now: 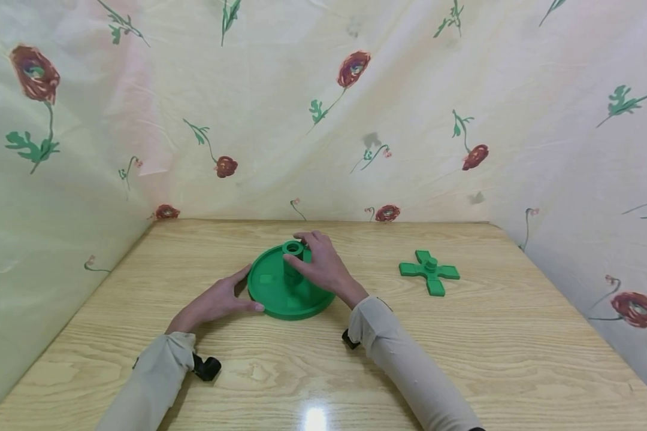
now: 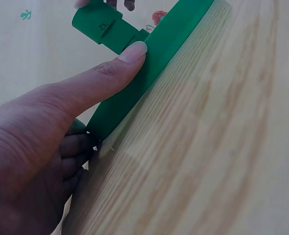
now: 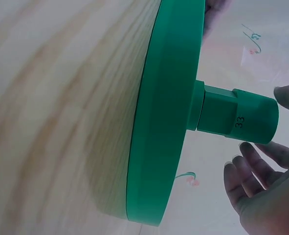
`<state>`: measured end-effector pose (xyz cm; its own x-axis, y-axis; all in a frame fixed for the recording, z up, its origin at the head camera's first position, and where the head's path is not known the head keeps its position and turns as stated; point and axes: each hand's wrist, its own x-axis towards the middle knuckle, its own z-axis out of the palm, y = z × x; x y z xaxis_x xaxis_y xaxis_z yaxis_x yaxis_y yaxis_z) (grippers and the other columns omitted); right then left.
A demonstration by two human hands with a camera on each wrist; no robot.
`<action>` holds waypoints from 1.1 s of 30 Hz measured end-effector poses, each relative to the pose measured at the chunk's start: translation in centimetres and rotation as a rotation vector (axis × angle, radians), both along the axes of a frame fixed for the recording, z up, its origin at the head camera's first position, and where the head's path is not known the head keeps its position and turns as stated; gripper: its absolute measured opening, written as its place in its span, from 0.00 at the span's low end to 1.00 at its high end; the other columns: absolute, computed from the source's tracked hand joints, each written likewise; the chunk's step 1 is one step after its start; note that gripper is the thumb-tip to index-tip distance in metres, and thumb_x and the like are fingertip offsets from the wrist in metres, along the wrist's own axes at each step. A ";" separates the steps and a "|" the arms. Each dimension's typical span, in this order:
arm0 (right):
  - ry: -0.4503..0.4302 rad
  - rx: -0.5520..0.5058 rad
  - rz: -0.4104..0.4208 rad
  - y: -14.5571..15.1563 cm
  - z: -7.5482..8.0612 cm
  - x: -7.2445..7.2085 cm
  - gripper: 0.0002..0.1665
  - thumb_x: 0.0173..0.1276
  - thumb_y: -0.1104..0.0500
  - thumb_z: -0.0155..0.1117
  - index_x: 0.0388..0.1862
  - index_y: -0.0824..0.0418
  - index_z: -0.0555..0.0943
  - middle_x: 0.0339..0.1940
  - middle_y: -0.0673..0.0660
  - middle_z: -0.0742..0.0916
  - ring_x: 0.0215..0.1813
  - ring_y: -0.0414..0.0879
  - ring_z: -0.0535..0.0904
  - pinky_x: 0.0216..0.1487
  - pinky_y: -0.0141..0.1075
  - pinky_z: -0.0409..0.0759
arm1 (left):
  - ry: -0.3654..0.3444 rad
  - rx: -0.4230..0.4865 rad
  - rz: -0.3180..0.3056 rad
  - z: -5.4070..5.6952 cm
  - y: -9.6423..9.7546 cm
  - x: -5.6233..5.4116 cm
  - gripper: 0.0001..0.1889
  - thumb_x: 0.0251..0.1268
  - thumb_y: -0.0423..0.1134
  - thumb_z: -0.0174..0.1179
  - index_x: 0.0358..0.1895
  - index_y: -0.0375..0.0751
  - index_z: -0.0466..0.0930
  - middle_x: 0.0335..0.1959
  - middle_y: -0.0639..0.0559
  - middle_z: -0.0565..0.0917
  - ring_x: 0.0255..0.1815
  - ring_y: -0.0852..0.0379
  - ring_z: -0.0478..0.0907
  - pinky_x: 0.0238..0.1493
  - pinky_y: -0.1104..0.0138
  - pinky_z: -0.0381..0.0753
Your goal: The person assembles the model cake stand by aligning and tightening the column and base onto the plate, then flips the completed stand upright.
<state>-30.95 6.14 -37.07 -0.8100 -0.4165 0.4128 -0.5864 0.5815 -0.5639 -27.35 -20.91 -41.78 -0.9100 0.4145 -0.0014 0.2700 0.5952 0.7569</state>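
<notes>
A round green plate (image 1: 266, 266) with a raised rim lies flat on the wooden table. From its middle rises a green post (image 3: 256, 115) with a hollow top, marked 33 in the right wrist view. My left hand (image 1: 223, 299) holds the plate's left edge, thumb on the near rim and fingers round the far side, partly hidden in the left wrist view. My right hand (image 1: 326, 263) curls round the top of the post. Its thumb lies across the near side, and the index fingertip is hidden behind. The other fingers hang apart from the post.
A green cross-shaped piece (image 1: 430, 272) with a short round knob lies on the table (image 1: 517, 347) to the right. Flowered cloth (image 1: 280, 120) hangs behind and on both sides. Each wrist wears a small black device (image 1: 207, 368).
</notes>
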 end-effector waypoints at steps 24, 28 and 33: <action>0.019 -0.032 0.019 0.0 -0.2 -0.1 0.27 0.76 0.54 0.66 0.68 0.67 0.78 0.59 0.63 0.82 0.63 0.58 0.74 0.62 0.52 0.76 | 0.001 -0.020 0.013 -0.2 -0.1 -0.2 0.61 0.60 0.60 0.74 0.84 0.35 0.44 0.82 0.34 0.54 0.82 0.36 0.50 0.77 0.40 0.53; 0.031 -0.031 0.002 0.0 -0.2 -0.2 0.28 0.75 0.51 0.68 0.65 0.67 0.79 0.60 0.63 0.82 0.62 0.59 0.74 0.61 0.53 0.77 | 0.001 -0.024 0.018 0.0 0.0 -0.1 0.61 0.60 0.60 0.74 0.84 0.35 0.44 0.82 0.34 0.54 0.82 0.36 0.50 0.77 0.40 0.53; 0.026 -0.040 -0.001 0.0 -0.2 -0.1 0.28 0.75 0.51 0.68 0.66 0.68 0.78 0.60 0.64 0.82 0.62 0.59 0.74 0.61 0.53 0.77 | -0.002 -0.011 0.010 -0.1 -0.1 0.0 0.61 0.60 0.60 0.74 0.84 0.36 0.43 0.82 0.35 0.53 0.82 0.37 0.49 0.77 0.41 0.53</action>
